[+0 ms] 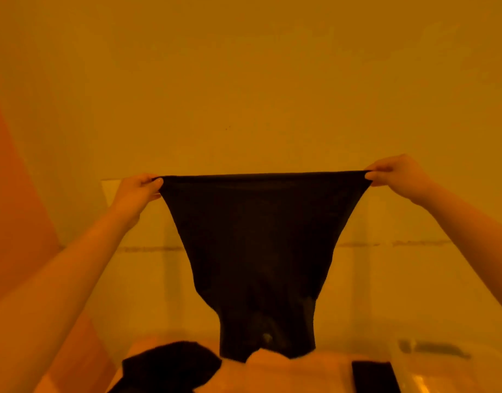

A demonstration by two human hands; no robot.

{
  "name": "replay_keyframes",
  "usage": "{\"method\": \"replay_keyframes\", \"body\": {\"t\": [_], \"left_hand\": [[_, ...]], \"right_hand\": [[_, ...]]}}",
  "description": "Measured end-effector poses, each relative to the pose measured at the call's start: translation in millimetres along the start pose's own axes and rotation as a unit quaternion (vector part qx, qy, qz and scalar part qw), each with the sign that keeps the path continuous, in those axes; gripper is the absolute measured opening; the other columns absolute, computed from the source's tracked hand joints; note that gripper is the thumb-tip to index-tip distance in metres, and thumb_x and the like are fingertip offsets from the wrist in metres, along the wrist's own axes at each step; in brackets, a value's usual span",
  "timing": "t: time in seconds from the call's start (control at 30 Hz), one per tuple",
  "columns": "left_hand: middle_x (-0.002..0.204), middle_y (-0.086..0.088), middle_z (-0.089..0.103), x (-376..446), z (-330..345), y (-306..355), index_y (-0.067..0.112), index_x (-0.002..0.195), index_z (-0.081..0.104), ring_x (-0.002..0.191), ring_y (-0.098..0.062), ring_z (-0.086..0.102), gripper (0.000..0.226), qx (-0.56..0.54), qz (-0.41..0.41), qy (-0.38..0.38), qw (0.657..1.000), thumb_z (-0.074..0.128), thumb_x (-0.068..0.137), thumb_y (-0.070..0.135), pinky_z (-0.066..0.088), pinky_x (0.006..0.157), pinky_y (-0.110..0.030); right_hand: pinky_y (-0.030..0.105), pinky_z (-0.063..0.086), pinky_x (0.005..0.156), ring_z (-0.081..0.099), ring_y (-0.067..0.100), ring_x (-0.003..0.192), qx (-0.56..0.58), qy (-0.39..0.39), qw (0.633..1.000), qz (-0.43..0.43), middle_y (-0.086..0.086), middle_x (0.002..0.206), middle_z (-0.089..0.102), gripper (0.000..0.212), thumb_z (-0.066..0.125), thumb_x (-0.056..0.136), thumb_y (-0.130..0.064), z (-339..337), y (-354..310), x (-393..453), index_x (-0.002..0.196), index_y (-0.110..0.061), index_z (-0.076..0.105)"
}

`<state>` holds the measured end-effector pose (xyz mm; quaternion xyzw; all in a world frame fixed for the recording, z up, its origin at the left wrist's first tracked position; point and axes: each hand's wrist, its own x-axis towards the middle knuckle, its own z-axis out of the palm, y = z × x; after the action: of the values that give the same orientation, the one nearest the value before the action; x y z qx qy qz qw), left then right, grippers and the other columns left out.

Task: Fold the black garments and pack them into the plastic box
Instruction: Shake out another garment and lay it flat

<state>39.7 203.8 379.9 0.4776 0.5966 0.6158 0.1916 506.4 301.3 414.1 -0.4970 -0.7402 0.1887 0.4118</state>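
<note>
Closest to me, along the bottom edge, a crumpled black garment (170, 367) lies loose on the pale work surface (286, 373), left of centre. To its right, a neatly folded black piece (374, 377) rests flat on the same surface. Just beside that, in the bottom right corner, I see the clear rim and wall of the plastic box (448, 370); I cannot tell what lies inside it.

Above these, I hold a black garment (261, 251) up in the air in front of me, spread wide at its top edge and narrowing as it hangs down. Its lower end reaches the surface between the crumpled garment and the folded piece, well outside the box.

My left hand (136, 190) pinches the top left corner of the cloth between thumb and curled fingers. My right hand (397, 173) pinches the top right corner the same way. Both arms stretch outward, and the top edge runs taut and nearly level between the two hands.

Farthest off, a plain wall (244, 80) fills the background, all under a strong orange-yellow light.
</note>
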Motion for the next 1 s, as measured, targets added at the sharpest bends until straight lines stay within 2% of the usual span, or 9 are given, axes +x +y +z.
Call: {"method": "replay_keyframes", "body": {"t": [0.13, 0.23, 0.3, 0.37, 0.53, 0.6, 0.77, 0.9, 1.0], "left_hand": [[0.076, 0.005, 0.066, -74.9, -32.4, -28.2, 0.017, 0.084, 0.060, 0.074, -0.006, 0.061, 0.022, -0.056, -0.016, -0.027, 0.998, 0.047, 0.092, 0.001, 0.052, 0.069, -0.013], [0.060, 0.016, 0.067, -142.3, -52.5, -64.3, 0.015, 0.084, 0.061, 0.061, 0.005, 0.062, 0.021, -0.040, -0.058, -0.053, 0.996, 0.050, 0.089, -0.002, 0.049, 0.065, -0.010], [0.061, 0.011, 0.066, -189.7, -64.0, -97.2, 0.010, 0.088, 0.064, 0.063, -0.002, 0.062, 0.015, 0.002, -0.102, -0.076, 0.992, 0.053, 0.088, -0.001, 0.045, 0.065, -0.013], [0.070, 0.003, 0.064, -238.5, -74.7, -129.2, 0.007, 0.089, 0.067, 0.074, -0.014, 0.062, 0.013, 0.032, -0.141, -0.107, 0.984, 0.057, 0.086, -0.001, 0.043, 0.067, -0.019], [0.068, 0.003, 0.067, -348.3, -97.6, -176.9, 0.023, 0.068, 0.062, 0.060, 0.017, 0.057, 0.036, 0.105, -0.177, -0.176, 0.963, 0.062, 0.079, -0.012, 0.043, 0.063, -0.001], [0.061, 0.009, 0.066, -381.5, -104.4, -188.9, 0.024, 0.065, 0.060, 0.059, 0.019, 0.057, 0.038, 0.122, -0.209, -0.195, 0.950, 0.062, 0.078, -0.012, 0.043, 0.063, -0.001], [0.079, 0.009, 0.062, -434.0, -121.0, -194.9, 0.027, 0.070, 0.061, 0.074, -0.004, 0.058, 0.030, 0.148, -0.250, -0.226, 0.930, 0.061, 0.085, 0.001, 0.045, 0.067, -0.009], [0.069, 0.019, 0.063, -459.1, -136.2, -192.9, 0.030, 0.071, 0.062, 0.074, -0.002, 0.057, 0.027, 0.175, -0.250, -0.233, 0.923, 0.061, 0.086, 0.008, 0.043, 0.061, -0.010], [0.079, 0.015, 0.063, -471.9, -142.3, -190.5, 0.030, 0.077, 0.061, 0.080, -0.010, 0.060, 0.021, 0.177, -0.264, -0.255, 0.913, 0.060, 0.088, 0.012, 0.042, 0.071, -0.019]], "right_hand": [[0.000, 0.040, 0.054, 0.056, -0.015, 0.053, -0.030, -0.006, 0.999, 0.031, -0.018, 0.054, 0.064, 0.011, 0.063, 0.083, -0.002, 2.6, -5.3, -92.9, 0.088, -0.011, 0.066], [0.003, 0.038, 0.053, 0.054, -0.014, 0.053, -0.067, -0.021, 0.996, 0.060, -0.008, 0.064, 0.062, 0.016, 0.065, 0.081, 0.001, 13.6, -0.9, -173.7, 0.089, -0.013, 0.068], [0.005, 0.039, 0.052, 0.055, -0.009, 0.053, -0.071, -0.046, 0.993, 0.087, 0.000, 0.066, 0.066, 0.021, 0.065, 0.080, 0.003, 25.4, 6.0, -231.6, 0.083, -0.017, 0.073], [0.006, 0.041, 0.053, 0.059, -0.003, 0.055, -0.089, -0.077, 0.985, 0.126, -0.014, 0.058, 0.067, 0.040, 0.066, 0.078, 0.003, 39.3, 17.1, -285.3, 0.070, -0.035, 0.075], [0.037, 0.050, 0.082, 0.061, -0.008, 0.070, -0.147, -0.151, 0.956, 0.203, -0.040, 0.057, 0.057, 0.055, 0.070, 0.078, -0.006, 76.6, 61.7, -406.0, 0.055, -0.056, 0.063], [0.031, 0.052, 0.079, 0.060, -0.012, 0.072, -0.120, -0.182, 0.949, 0.226, -0.033, 0.059, 0.061, 0.040, 0.073, 0.077, -0.028, 86.5, 75.0, -448.8, 0.052, -0.057, 0.061], [0.001, 0.042, 0.070, 0.056, -0.022, 0.077, -0.082, -0.194, 0.942, 0.262, -0.040, 0.062, 0.059, 0.075, 0.070, 0.078, -0.003, 100.9, 78.6, -510.3, 0.049, -0.069, 0.051], [0.001, 0.041, 0.068, 0.055, -0.022, 0.073, -0.094, -0.183, 0.943, 0.263, -0.043, 0.057, 0.055, 0.074, 0.069, 0.077, 0.001, 105.4, 64.6, -533.3, 0.044, -0.063, 0.053], [0.015, 0.046, 0.070, 0.062, -0.003, 0.074, -0.093, -0.158, 0.945, 0.270, -0.019, 0.065, 0.066, 0.053, 0.068, 0.079, -0.001, 103.2, 54.4, -546.8, 0.059, -0.050, 0.063]]}}
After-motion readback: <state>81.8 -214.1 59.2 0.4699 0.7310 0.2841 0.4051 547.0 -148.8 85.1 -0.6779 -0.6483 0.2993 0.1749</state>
